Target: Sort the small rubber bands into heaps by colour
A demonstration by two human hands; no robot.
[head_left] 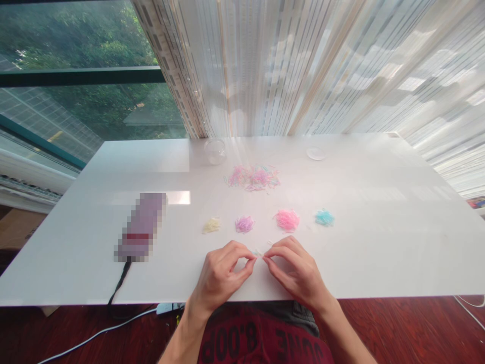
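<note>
My left hand [225,270] and my right hand [297,268] face each other near the table's front edge, thumb and forefinger of each pinched together. Between the fingertips show tiny pale bits [258,253]; which hand grips them is too small to tell. A whitish loop-like piece [270,242] lies just beyond the right fingers. Past the hands, small heaps of thin pieces form a row: yellow [211,225], purple [244,224], pink [287,220] and turquoise [324,217]. Farther back spreads a larger mixed-colour pile [254,177].
A clear round container [215,151] stands at the back of the white table [379,242], and a clear disc, perhaps its lid [316,153], lies right of it. On the left is a blurred purple object [143,227] with a black cord [120,283] hanging over the front edge.
</note>
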